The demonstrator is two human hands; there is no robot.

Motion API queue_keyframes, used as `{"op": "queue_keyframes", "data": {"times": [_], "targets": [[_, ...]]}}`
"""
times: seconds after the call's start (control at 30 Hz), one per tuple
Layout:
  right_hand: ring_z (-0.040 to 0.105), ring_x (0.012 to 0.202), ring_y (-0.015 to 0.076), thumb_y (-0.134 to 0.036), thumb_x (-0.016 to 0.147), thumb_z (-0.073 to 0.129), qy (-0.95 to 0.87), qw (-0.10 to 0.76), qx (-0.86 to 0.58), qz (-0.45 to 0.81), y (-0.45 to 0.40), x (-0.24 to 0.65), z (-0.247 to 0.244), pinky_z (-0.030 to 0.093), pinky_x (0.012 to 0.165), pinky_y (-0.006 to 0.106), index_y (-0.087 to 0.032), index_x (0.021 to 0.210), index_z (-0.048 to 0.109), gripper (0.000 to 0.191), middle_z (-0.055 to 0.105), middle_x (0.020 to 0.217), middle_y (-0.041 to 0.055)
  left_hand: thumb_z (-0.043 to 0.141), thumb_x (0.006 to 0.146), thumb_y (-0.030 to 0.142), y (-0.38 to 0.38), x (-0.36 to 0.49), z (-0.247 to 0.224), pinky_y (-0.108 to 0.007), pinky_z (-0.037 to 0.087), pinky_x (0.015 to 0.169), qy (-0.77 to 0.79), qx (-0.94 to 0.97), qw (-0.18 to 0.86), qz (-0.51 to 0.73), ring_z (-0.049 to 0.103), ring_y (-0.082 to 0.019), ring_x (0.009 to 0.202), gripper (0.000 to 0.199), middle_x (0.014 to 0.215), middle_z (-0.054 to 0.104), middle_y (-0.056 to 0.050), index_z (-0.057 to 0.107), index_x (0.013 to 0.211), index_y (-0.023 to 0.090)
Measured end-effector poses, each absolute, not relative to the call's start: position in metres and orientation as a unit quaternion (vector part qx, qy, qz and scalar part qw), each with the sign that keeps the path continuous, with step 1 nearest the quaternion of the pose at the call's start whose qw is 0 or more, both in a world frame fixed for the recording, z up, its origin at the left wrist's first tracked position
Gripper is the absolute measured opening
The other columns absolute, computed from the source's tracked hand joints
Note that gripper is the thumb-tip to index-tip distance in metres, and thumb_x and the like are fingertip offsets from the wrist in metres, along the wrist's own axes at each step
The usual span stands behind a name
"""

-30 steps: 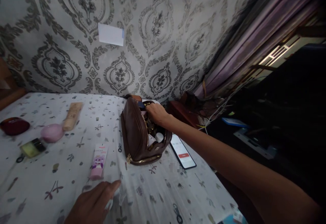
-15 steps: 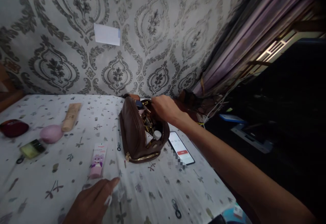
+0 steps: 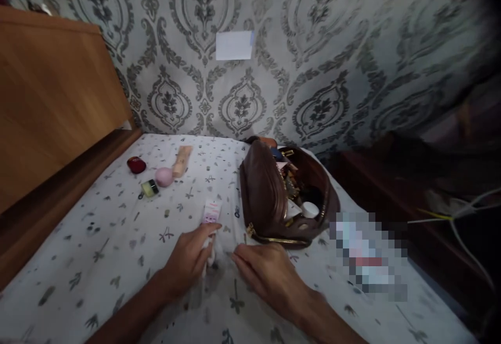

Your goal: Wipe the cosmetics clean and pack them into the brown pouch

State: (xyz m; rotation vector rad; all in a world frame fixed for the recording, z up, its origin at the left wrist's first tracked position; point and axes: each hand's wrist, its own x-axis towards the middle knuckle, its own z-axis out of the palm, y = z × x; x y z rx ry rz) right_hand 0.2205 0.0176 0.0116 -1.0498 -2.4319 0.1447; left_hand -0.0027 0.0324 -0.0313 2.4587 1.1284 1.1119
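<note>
While the left hand [image 3: 191, 256] pinches something white and crumpled [image 3: 210, 254] just below the pink-and-white tube [image 3: 212, 212], the right hand [image 3: 270, 271] has its fingertips pressed together beside it; whether they grip anything is too blurred to tell. Behind the right hand, towards the table's [image 3: 156, 239] far edge, the brown bag [image 3: 263, 185] gapes open, holding a white round-topped container [image 3: 310, 210] and jumbled small items [image 3: 291, 182]. Near the far-left corner, a dark-capped yellow-green container [image 3: 149, 188] lies beside a pink rounded object [image 3: 164, 177].
</note>
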Motion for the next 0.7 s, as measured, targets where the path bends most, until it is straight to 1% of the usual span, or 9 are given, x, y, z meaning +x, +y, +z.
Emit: {"op": "queue_keyframes", "data": {"times": [0.13,0.3,0.37,0.43,0.5,0.57,0.6,0.63,0.7], "targets": [[0.055,0.049,0.0107,-0.021,0.098,0.049,-0.874,0.209,-0.413,0.148,0.028,0.196,-0.013,0.028,0.053,0.023,-0.018,0.072,0.058,0.028,0.063,0.057,-0.0009,0.042,0.098,0.020,0.039,-0.007,-0.024,-0.023,0.054,0.086,0.424,0.793,0.166,0.405,0.072,-0.017,0.098,0.030,0.111,0.074,-0.007,0.057,0.124,0.020],[0.055,0.054,0.0112,-0.019,0.092,0.052,-0.822,0.241,-0.433,0.282,0.038,0.165,-0.029,0.031,0.056,0.021,-0.018,0.074,0.062,0.020,0.064,0.061,-0.0009,0.041,0.099,0.027,0.046,-0.012,-0.018,-0.024,0.052,0.079,0.491,0.738,0.178,0.427,0.069,-0.016,0.088,0.028,0.099,0.073,-0.005,0.061,0.116,0.019],[0.053,0.054,0.0113,-0.020,0.091,0.051,-0.804,0.263,-0.433,0.311,0.040,0.157,-0.037,0.031,0.056,0.021,-0.018,0.072,0.061,0.021,0.062,0.060,-0.0007,0.040,0.099,0.031,0.049,-0.015,-0.017,-0.024,0.050,0.071,0.521,0.713,0.187,0.431,0.066,-0.015,0.074,0.029,0.087,0.071,-0.001,0.062,0.115,0.020],[0.051,0.053,0.0114,-0.022,0.092,0.051,-0.787,0.289,-0.431,0.333,0.040,0.153,-0.046,0.031,0.055,0.021,-0.018,0.071,0.061,0.024,0.060,0.058,-0.0009,0.041,0.099,0.036,0.053,-0.022,-0.015,-0.023,0.045,0.059,0.557,0.680,0.190,0.438,0.058,-0.013,0.058,0.030,0.077,0.067,0.002,0.062,0.114,0.020],[0.050,0.052,0.0114,-0.025,0.092,0.050,-0.772,0.313,-0.422,0.358,0.039,0.152,-0.054,0.031,0.054,0.021,-0.018,0.071,0.061,0.025,0.058,0.057,-0.0014,0.042,0.098,0.041,0.061,-0.034,-0.008,-0.023,0.041,0.055,0.592,0.646,0.167,0.453,0.054,-0.012,0.055,0.032,0.078,0.066,0.002,0.063,0.109,0.020],[0.049,0.053,0.0114,-0.027,0.092,0.049,-0.760,0.333,-0.411,0.377,0.038,0.154,-0.059,0.032,0.054,0.021,-0.018,0.072,0.063,0.026,0.058,0.057,-0.0017,0.045,0.095,0.046,0.074,-0.056,0.003,-0.023,0.041,0.056,0.622,0.620,0.123,0.462,0.055,-0.013,0.061,0.034,0.084,0.068,0.000,0.065,0.101,0.020],[0.049,0.053,0.0113,-0.028,0.092,0.049,-0.756,0.341,-0.408,0.383,0.038,0.154,-0.060,0.032,0.053,0.021,-0.018,0.072,0.063,0.026,0.058,0.057,-0.0018,0.046,0.093,0.048,0.083,-0.070,0.010,-0.023,0.039,0.054,0.644,0.609,0.105,0.451,0.053,-0.013,0.058,0.034,0.078,0.065,0.001,0.066,0.098,0.020],[0.049,0.052,0.0113,-0.028,0.092,0.049,-0.753,0.346,-0.406,0.385,0.037,0.155,-0.061,0.032,0.053,0.021,-0.018,0.073,0.064,0.027,0.058,0.057,-0.0019,0.048,0.091,0.048,0.093,-0.087,0.017,-0.024,0.037,0.052,0.665,0.605,0.084,0.431,0.049,-0.013,0.054,0.034,0.070,0.062,0.003,0.066,0.096,0.020],[0.049,0.052,0.0110,-0.027,0.092,0.050,-0.752,0.350,-0.407,0.382,0.036,0.155,-0.060,0.032,0.053,0.021,-0.018,0.073,0.065,0.026,0.059,0.057,-0.0019,0.046,0.088,0.038,0.115,-0.123,0.028,-0.026,0.040,0.058,0.694,0.608,0.021,0.384,0.049,-0.015,0.057,0.030,0.070,0.060,0.001,0.067,0.098,0.019]]}}
